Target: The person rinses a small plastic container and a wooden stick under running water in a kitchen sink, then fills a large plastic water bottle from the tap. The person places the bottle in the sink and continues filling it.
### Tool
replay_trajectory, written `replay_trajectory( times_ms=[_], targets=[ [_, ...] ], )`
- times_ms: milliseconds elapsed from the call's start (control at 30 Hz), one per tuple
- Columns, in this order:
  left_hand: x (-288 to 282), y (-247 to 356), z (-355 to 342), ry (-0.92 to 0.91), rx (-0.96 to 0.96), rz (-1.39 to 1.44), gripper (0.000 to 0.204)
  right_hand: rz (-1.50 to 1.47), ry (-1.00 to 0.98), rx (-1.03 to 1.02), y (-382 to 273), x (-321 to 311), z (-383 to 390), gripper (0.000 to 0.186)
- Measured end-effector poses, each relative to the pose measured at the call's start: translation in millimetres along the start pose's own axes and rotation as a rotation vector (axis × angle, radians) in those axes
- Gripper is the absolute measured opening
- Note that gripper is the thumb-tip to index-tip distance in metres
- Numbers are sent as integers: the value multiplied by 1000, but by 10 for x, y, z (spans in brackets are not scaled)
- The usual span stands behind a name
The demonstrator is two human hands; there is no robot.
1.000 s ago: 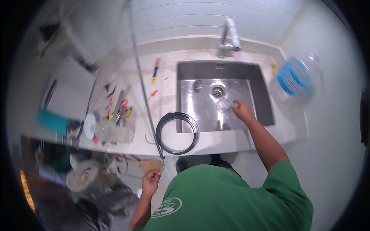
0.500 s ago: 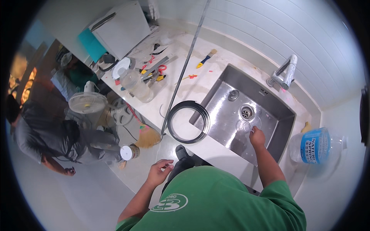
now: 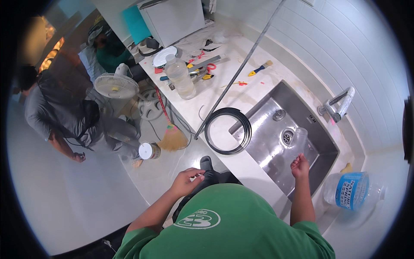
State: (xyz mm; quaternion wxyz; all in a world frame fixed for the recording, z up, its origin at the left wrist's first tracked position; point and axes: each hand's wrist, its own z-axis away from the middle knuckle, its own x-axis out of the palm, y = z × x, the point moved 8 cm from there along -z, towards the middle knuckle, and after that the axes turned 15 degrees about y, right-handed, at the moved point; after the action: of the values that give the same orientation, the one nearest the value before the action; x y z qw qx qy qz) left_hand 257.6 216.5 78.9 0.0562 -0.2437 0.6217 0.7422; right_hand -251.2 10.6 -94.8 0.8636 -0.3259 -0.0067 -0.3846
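Over the near right part of the steel sink (image 3: 276, 164), my right hand (image 3: 300, 165) is closed, its fingers curled in, with nothing seen in them. Just beyond it, a clear plastic container (image 3: 300, 137) lies on its side in the basin by the drain (image 3: 287, 137). My left hand (image 3: 185, 181) hangs before the counter edge, fingers loosely bent and apart, touching nothing. On the counter left of the sink rests a coil of black tubing (image 3: 215, 146).
A long thin rod (image 3: 241, 69) slants across the counter (image 3: 239, 172). Left of it stand a clear bottle (image 3: 181, 80), scattered tools and a paintbrush (image 3: 261, 67). A faucet (image 3: 336, 103) and large water bottle (image 3: 353, 190) stand right. A broom (image 3: 172, 138), fan (image 3: 116, 85) and two people are left.
My right hand has come away from the clear container, which now lies in the sink near the drain. My left hand stays much the same; the view has shifted.
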Motion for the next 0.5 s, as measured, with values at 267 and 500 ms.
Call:
replay_trajectory(
  times_ms=[267,500],
  targets=[
    [177,534,-355,-57,169,23,25,-277,-213,109,8,206,313,23],
    [486,1423,-779,35,620,46,36,556,-65,-588,-760,714,1256,15]
  ],
)
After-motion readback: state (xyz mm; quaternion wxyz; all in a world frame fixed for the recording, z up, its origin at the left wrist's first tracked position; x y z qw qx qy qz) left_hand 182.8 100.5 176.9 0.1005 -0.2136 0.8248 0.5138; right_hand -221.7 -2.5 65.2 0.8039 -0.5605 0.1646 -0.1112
